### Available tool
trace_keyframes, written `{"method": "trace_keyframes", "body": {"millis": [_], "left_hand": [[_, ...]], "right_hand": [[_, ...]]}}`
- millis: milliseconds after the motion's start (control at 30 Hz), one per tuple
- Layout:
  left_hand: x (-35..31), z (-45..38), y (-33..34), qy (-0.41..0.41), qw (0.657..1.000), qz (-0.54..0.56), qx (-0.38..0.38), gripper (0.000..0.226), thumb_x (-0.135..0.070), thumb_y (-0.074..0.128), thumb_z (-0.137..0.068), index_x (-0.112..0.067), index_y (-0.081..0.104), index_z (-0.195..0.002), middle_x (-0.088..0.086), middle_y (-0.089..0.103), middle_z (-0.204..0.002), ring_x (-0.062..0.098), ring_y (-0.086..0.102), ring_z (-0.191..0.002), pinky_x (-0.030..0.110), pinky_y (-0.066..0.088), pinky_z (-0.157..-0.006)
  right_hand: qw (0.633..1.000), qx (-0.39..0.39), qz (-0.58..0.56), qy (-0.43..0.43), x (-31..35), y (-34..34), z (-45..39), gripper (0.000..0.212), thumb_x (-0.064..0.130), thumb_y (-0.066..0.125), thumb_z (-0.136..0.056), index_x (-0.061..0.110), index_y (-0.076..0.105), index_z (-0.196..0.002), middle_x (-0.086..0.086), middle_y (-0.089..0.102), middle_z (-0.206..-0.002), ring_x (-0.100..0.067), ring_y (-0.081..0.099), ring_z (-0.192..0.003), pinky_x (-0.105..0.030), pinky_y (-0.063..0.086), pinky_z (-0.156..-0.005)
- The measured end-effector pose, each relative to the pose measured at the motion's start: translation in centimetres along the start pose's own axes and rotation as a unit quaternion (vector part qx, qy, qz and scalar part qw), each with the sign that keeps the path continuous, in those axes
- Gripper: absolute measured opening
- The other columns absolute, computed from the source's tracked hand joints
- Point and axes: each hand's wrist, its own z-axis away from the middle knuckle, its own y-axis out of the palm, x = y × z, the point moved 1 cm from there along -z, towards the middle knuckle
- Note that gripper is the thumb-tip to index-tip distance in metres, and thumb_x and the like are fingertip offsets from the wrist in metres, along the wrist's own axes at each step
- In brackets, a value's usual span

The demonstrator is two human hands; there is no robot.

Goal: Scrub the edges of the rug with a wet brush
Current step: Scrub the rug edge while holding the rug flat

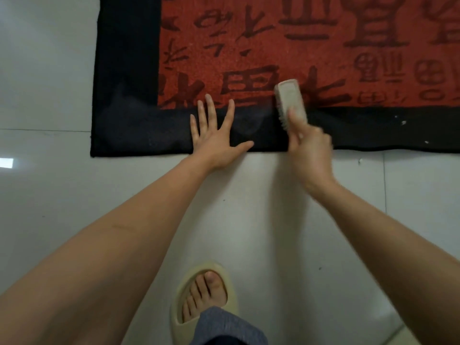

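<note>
- I see dark, character-like marks on the red field of the rug [249,46], beyond both hands; I cannot read any of them.
- I find no label or brand on the brush [290,95] in my right hand [311,155].

Soft even light; floor [74,70] glare left; right hand [310,155] perhaps motion-blurred.

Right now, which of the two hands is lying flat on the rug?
The left hand: its fingers are spread flat on the rug's black border, while the right hand grips the brush.
</note>
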Motion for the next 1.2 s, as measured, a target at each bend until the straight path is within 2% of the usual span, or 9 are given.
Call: {"method": "trace_keyframes", "body": {"millis": [133, 267, 433, 567, 733, 833, 900, 1033, 1200], "left_hand": [[-0.6, -0.1, -1.0, -0.027, 0.999, 0.000, 0.046, 0.106, -0.065, 0.056, -0.086, -0.033, -0.020, -0.153, 0.016, -0.042, -0.151, 0.033, -0.037, -0.140, 0.053, -0.018, -0.114], [-2.8, -0.6, -2.6, -0.081, 0.992, -0.015, 0.090, 0.112, -0.053, 0.069, -0.083, -0.025, -0.011, -0.155, 0.021, -0.038, -0.152, 0.039, -0.032, -0.142, 0.064, -0.007, -0.114], [-4.7, -1.6, -5.2, -0.063, 0.990, -0.032, 0.120, 0.116, -0.034, 0.076, -0.083, -0.012, -0.013, -0.154, 0.010, -0.029, -0.159, 0.036, -0.021, -0.147, 0.064, 0.006, -0.117], [-4.8, -1.7, -5.5, -0.055, 0.987, -0.053, 0.141, 0.135, -0.044, 0.082, -0.074, -0.016, -0.025, -0.152, 0.006, -0.032, -0.158, 0.035, -0.020, -0.147, 0.062, 0.007, -0.117], [-2.8, -2.0, -5.2, -0.027, 0.990, -0.072, 0.118, 0.141, -0.063, 0.078, -0.066, -0.018, -0.025, -0.152, 0.000, -0.035, -0.157, 0.030, -0.028, -0.145, 0.062, -0.007, -0.116], [-1.0, -1.2, -4.0, -0.047, 0.994, -0.052, 0.090, 0.148, -0.078, 0.071, -0.059, -0.020, -0.031, -0.149, 0.001, -0.042, -0.153, 0.027, -0.034, -0.143, 0.062, -0.012, -0.115], [-0.1, -0.8, -3.1, -0.068, 0.995, -0.045, 0.059, 0.151, -0.086, 0.065, -0.054, -0.020, -0.034, -0.147, 0.006, -0.044, -0.151, 0.026, -0.036, -0.141, 0.062, -0.014, -0.114], [0.8, -0.2, -2.2, -0.088, 0.995, -0.033, 0.024, 0.158, -0.095, 0.055, -0.048, -0.008, -0.035, -0.145, 0.009, -0.044, -0.151, 0.026, -0.037, -0.141, 0.062, -0.015, -0.114], [0.6, 0.2, -1.8, -0.112, 0.993, -0.017, 0.024, 0.162, -0.100, 0.050, -0.043, -0.007, -0.037, -0.143, 0.009, -0.046, -0.149, 0.026, -0.040, -0.139, 0.061, -0.018, -0.113]], "right_hand": [[0.990, 0.076, 0.009, -0.117, 1.3, 1.7, 1.3, 0.047, 0.019, 0.045, -0.099, 0.038, 0.043, -0.142, -0.023, 0.066, -0.110, -0.043, 0.062, -0.097, -0.050, 0.049, -0.083], [0.999, 0.029, 0.031, 0.003, -0.5, -0.2, -1.8, 0.045, 0.021, 0.043, -0.100, 0.040, 0.045, -0.141, -0.022, 0.065, -0.114, -0.045, 0.058, -0.103, -0.050, 0.046, -0.088], [0.988, 0.101, -0.001, -0.113, 2.3, 2.2, 2.2, 0.053, 0.018, 0.043, -0.097, 0.046, 0.039, -0.142, -0.016, 0.069, -0.110, -0.039, 0.063, -0.098, -0.043, 0.051, -0.082], [0.999, 0.031, 0.026, 0.016, -1.4, -2.1, -1.8, 0.048, 0.016, 0.043, -0.099, 0.037, 0.046, -0.141, -0.026, 0.064, -0.109, -0.046, 0.058, -0.100, -0.048, 0.045, -0.084], [0.968, 0.169, 0.073, -0.171, 1.2, 0.5, 1.1, 0.055, 0.019, 0.040, -0.098, 0.050, 0.034, -0.143, -0.019, 0.066, -0.113, -0.042, 0.061, -0.098, -0.043, 0.048, -0.081], [0.989, 0.096, 0.082, -0.082, -0.2, -1.3, -3.5, 0.051, 0.021, 0.041, -0.099, 0.050, 0.038, -0.141, -0.020, 0.064, -0.113, -0.044, 0.059, -0.100, -0.045, 0.049, -0.084], [0.990, 0.082, 0.058, -0.098, 0.8, -0.7, -3.3, 0.047, 0.022, 0.043, -0.099, 0.046, 0.044, -0.139, -0.022, 0.065, -0.110, -0.043, 0.060, -0.099, -0.047, 0.049, -0.085], [0.922, 0.253, 0.127, -0.263, 1.5, -1.5, -2.3, 0.039, 0.043, 0.043, -0.099, 0.057, 0.039, -0.135, -0.013, 0.068, -0.112, -0.035, 0.063, -0.103, -0.038, 0.046, -0.079], [0.899, 0.215, 0.228, -0.306, 1.9, -5.6, -8.6, 0.036, 0.060, 0.037, -0.093, 0.062, 0.044, -0.128, 0.000, 0.073, -0.102, -0.024, 0.066, -0.092, -0.034, 0.046, -0.073]]}}
